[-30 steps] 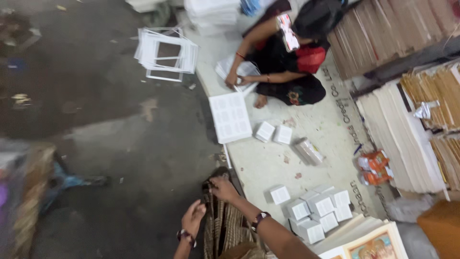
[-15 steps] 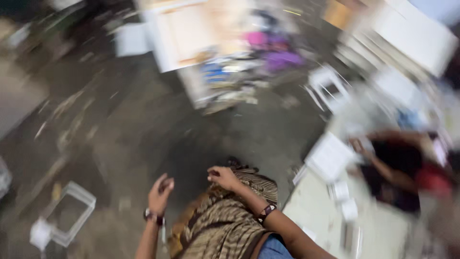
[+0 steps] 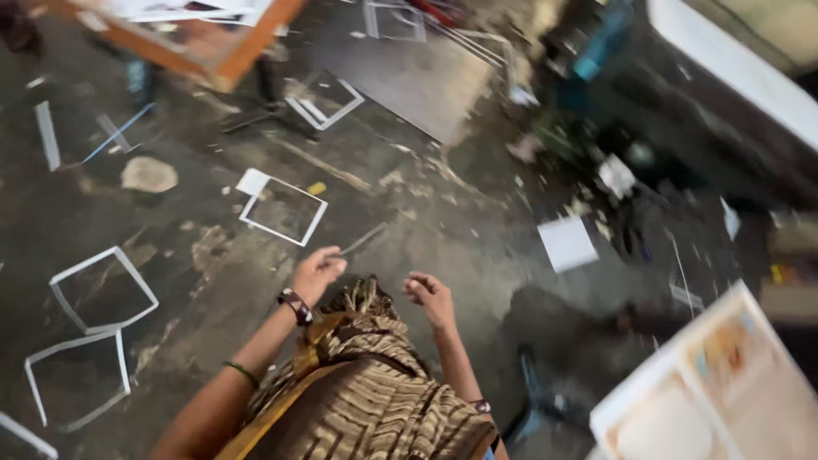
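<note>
I am looking down at a dark, dirty concrete floor (image 3: 443,247), and I use the brown striped cloth (image 3: 375,383) draped over the person's lap at the bottom centre as my landmark. The left hand (image 3: 317,271) is just above the cloth's upper left edge, its fingers pinched together on the near end of a thin grey strip (image 3: 365,238) that slants up and to the right of the cloth's top. A dark bracelet (image 3: 295,305) circles that wrist, right beside the cloth. The right hand (image 3: 429,294) hovers just above the cloth's upper right edge, fingers loosely curled and holding nothing. Above and to the left of the cloth lies 1 white square frame (image 3: 284,209) flat on the floor, with a small white card (image 3: 252,181) touching its upper left corner. Well to the left of the cloth lie 2 more white frames (image 3: 102,288), one below the other. To the right of the cloth and above it sits a loose white sheet (image 3: 567,244). At the far lower right of the cloth, a large white-bordered printed picture (image 3: 716,392) tilts into view. The picture is blurred, so finer details escape me.
</note>
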{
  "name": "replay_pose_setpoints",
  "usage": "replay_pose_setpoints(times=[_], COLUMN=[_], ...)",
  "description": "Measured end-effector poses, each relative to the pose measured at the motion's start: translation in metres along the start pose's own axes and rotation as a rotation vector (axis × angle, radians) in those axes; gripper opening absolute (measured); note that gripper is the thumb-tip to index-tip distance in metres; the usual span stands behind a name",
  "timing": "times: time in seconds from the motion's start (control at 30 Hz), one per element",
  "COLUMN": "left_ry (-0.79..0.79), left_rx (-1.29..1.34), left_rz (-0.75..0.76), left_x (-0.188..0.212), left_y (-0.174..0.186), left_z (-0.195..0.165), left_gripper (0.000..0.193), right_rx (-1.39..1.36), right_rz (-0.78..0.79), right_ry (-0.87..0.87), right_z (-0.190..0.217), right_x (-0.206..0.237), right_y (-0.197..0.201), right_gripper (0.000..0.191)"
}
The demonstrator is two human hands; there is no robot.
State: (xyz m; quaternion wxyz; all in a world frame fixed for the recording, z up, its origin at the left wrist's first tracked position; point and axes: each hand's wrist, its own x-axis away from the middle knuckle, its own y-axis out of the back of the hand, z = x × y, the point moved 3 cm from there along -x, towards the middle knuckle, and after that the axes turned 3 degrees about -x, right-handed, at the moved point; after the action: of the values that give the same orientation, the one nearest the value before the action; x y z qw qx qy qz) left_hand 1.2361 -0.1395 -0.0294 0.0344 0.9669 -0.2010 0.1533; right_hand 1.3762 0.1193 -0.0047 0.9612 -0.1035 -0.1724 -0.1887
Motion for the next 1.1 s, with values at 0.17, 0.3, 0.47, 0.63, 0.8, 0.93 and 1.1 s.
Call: replay_pose_setpoints(times=[0.17, 0.3, 0.47, 0.63, 0.8, 0.93, 1.1], left_ry=[-0.183, -0.215, -0.265, -0.269, -0.305, -0.27, -0.196], left_rx=[0.232, 0.446, 0.505, 0.565, 0.571, 0.502, 0.441], left_rz=[-0.309, -0.474, -0.608, -0.71, -0.712, -0.618, -0.576], left_x=[-0.083, -0.132, -0.211, -0.332, -0.452, -0.516, -0.557], left_y=[0.073, 0.116, 0.177, 0.248, 0.295, 0.297, 0.268], left_z=[-0.052, -0.09, -0.125, -0.159, -0.202, -0.229, -0.26], left_gripper=[0.049, 0.049, 0.049, 0.049, 0.051, 0.053, 0.051], right_rx=[0.206, 0.237, 0.261, 0.279, 0.332, 0.292, 0.364], right_rz=[0.269, 0.482, 0.63, 0.656, 0.586, 0.457, 0.506], right_ry=[0.098, 0.134, 0.157, 0.118, 0.174, 0.197, 0.242], right_z=[0.109, 0.21, 0.269, 0.283, 0.322, 0.357, 0.394], right_x=[-0.175, -0.29, -0.4, -0.502, -0.614, -0.702, -0.831], right_y=[-0.045, -0.136, -0.245, -0.284, -0.302, -0.313, -0.349], right_gripper=[0.031, 0.035, 0.034, 0.033, 0.033, 0.029, 0.021])
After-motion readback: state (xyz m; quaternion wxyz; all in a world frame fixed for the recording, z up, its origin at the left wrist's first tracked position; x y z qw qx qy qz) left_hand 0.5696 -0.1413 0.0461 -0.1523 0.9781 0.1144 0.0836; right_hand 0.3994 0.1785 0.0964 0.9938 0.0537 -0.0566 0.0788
